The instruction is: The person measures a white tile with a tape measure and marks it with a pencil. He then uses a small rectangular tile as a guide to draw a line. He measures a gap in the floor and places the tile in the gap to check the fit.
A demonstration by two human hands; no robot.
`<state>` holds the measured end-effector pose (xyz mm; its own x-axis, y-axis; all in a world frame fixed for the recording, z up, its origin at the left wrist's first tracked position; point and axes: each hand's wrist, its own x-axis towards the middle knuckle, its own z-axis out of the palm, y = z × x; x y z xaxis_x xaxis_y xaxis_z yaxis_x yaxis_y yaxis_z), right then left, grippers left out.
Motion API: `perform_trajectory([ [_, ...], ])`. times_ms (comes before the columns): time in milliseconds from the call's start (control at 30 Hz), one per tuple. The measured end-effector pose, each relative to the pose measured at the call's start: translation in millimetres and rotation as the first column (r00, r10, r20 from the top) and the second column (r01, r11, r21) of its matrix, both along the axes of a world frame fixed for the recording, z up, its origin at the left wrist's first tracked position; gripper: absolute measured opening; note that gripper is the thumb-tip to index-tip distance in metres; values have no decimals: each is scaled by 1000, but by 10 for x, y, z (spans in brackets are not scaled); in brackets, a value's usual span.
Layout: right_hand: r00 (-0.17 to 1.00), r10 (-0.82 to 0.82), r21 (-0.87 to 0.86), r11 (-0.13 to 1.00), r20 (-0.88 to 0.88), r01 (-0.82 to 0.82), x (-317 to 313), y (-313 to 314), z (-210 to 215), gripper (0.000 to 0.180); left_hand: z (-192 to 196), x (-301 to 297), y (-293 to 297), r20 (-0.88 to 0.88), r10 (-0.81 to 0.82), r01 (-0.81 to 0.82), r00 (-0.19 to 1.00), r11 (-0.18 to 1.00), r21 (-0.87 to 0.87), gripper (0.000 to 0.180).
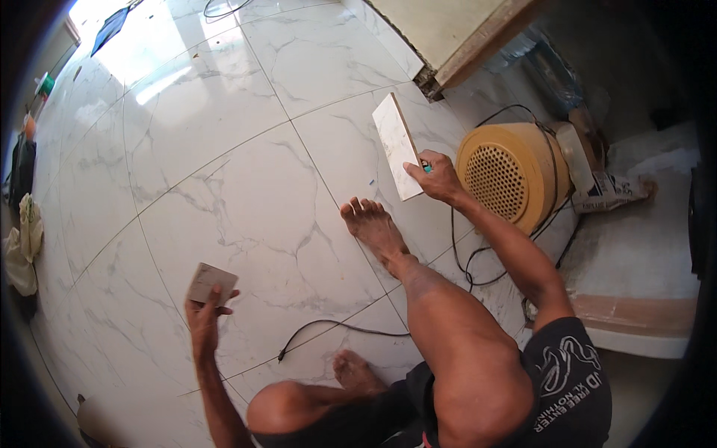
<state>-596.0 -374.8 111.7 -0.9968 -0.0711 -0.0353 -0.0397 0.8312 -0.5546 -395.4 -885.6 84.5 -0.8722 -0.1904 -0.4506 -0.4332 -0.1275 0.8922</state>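
Observation:
My right hand [441, 179] grips the lower part of a long, narrow white tile strip [392, 142], held tilted with its thumb on the face. A small teal object [426, 166] shows beside those fingers; its kind is unclear. Over the floor at lower left, my left hand [205, 313] is closed on a small, roughly square tile piece [208, 281], thumb across its greyish face. The two tile pieces are well apart. Between the hands, my bare foot [376, 230] rests on the marble-patterned tile floor [246, 201].
Close to my right forearm stands a round yellow housing with a perforated front [497, 178], with black cords around it. A black cable with a plug [343, 325] crosses the floor. A wall corner [441, 75] juts in beyond. At far left lies a pale cloth or bag [24, 246].

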Motion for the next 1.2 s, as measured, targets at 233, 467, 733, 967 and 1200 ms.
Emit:
perform_trajectory([
  [233, 994, -107, -39, 994, -21, 106, -503, -76, -494, 32, 844, -301, -871, 27, 38, -30, 999, 966, -256, 43],
  [467, 985, -170, -326, 933, -33, 150, -732, 34, -728, 34, 1461, -524, -910, 61, 232, -188, 971, 893, -408, 50],
  [733, 967, -237, -431, 866, 92, 253, -904, 4, -809, 30, 1716, -1771, -567, 130, 96, -16, 987, 857, -515, 55],
  [967, 981, -196, -324, 927, 7, 188, -931, 92, -767, 22, 1489, -3497, 654, 10, -70, 64, 998, 845, -531, 75],
  [1200, 974, -226, -329, 918, 25, 221, -845, 59, -767, 26, 900, -4608, 2048, -40, -443, 351, 896, 759, -548, 81],
])
